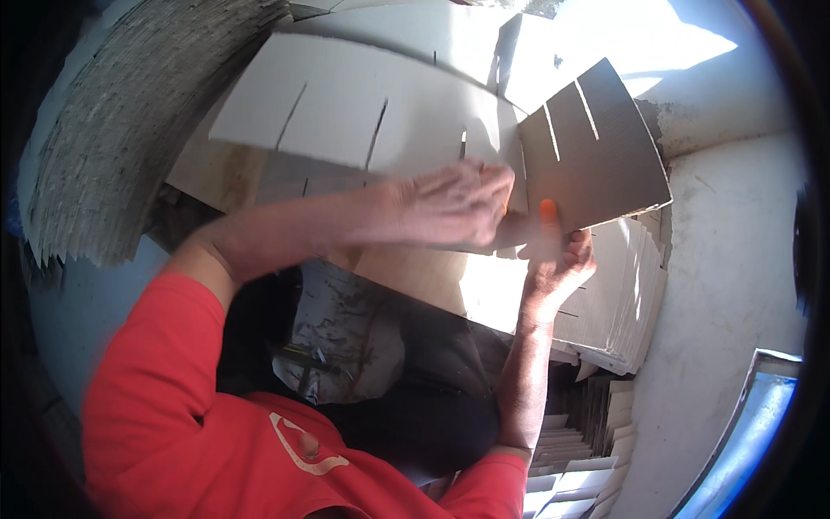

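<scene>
My right hand (558,259) grips the lower edge of a grey-brown slotted cardboard panel (605,164), thumb against its face and fingers curled below. The panel stands tilted up, with two slits running in from its top edge. My left hand (467,203), slightly blurred, is closed like a fist just left of the panel; whatever it holds is hidden. Beneath and beyond that hand lies a long pale cardboard sheet (337,99) with several slits. Whether panel and sheet are joined is hidden near my hands.
A tall stack of cardboard sheets (130,130) rises at the left. More cardboard pieces (614,294) are piled at the right, beside a white wall (718,259). A wooden board (415,272) lies under the work. A blue-and-white framed object (743,441) stands at the lower right.
</scene>
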The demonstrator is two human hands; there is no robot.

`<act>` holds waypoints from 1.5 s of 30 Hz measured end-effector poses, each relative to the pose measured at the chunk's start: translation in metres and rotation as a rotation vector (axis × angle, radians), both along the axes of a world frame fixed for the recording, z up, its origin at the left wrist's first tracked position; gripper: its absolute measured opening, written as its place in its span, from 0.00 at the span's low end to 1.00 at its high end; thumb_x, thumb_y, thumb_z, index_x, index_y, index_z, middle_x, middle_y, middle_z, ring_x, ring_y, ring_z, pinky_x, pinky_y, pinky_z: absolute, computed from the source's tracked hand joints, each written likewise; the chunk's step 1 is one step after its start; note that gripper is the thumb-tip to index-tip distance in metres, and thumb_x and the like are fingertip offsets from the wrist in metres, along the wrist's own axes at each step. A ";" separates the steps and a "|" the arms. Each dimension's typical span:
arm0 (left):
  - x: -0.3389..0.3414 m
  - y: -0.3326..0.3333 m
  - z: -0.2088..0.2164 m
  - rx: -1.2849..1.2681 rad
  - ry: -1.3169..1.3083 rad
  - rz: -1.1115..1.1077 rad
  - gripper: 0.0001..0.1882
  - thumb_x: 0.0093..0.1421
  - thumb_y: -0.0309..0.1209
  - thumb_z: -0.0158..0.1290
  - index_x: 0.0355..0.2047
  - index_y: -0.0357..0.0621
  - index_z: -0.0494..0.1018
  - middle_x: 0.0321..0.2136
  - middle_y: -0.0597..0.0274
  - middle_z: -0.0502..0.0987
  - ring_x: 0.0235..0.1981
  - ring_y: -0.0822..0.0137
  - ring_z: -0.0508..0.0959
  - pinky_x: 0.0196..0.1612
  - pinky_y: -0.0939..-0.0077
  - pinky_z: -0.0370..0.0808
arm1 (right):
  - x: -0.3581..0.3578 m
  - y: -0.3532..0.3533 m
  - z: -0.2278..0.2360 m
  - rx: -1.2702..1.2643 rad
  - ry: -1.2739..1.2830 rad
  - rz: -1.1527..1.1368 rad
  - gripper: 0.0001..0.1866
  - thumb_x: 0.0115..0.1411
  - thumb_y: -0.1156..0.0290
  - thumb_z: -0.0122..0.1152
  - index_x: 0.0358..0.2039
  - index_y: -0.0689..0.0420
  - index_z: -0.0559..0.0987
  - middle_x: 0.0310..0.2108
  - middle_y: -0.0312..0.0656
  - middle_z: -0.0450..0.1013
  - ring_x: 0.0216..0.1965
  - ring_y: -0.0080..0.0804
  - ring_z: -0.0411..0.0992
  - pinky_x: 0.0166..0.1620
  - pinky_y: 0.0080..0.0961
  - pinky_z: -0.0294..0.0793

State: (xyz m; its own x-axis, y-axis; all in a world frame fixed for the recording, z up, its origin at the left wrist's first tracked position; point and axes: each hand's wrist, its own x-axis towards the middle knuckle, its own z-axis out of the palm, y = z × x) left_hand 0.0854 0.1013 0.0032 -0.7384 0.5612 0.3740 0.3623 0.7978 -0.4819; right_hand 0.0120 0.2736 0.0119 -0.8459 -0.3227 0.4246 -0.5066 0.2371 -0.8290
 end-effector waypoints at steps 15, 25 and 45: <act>-0.066 -0.104 -0.027 0.464 -0.127 0.554 0.26 0.53 0.32 0.59 0.49 0.30 0.67 0.50 0.52 0.67 0.54 0.60 0.65 0.50 0.65 0.65 | 0.008 0.004 -0.022 -0.059 -0.219 0.068 0.04 0.62 0.74 0.59 0.35 0.61 0.78 0.19 0.36 0.73 0.12 0.17 0.66 0.17 0.16 0.63; -0.078 -0.113 -0.044 0.371 0.015 0.405 0.12 0.51 0.21 0.52 0.38 0.30 0.71 0.41 0.54 0.69 0.42 0.61 0.69 0.38 0.69 0.75 | 0.011 -0.004 -0.019 -0.040 -0.176 0.064 0.08 0.62 0.69 0.59 0.35 0.60 0.77 0.12 0.33 0.69 0.11 0.15 0.65 0.16 0.16 0.61; -0.044 -0.034 -0.020 0.136 0.165 -0.087 0.10 0.41 0.27 0.54 0.22 0.32 0.75 0.34 0.52 0.73 0.37 0.63 0.67 0.30 0.75 0.72 | 0.008 0.008 -0.015 0.007 -0.210 0.013 0.05 0.62 0.76 0.57 0.38 0.61 0.77 0.22 0.37 0.75 0.13 0.17 0.67 0.17 0.17 0.65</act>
State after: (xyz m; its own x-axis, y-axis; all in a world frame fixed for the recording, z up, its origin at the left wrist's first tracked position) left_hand 0.0413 0.0670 -0.0168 -0.6117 0.5560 0.5627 0.3575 0.8289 -0.4303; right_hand 0.0199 0.2813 -0.0029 -0.9113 -0.3363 0.2375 -0.3261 0.2376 -0.9150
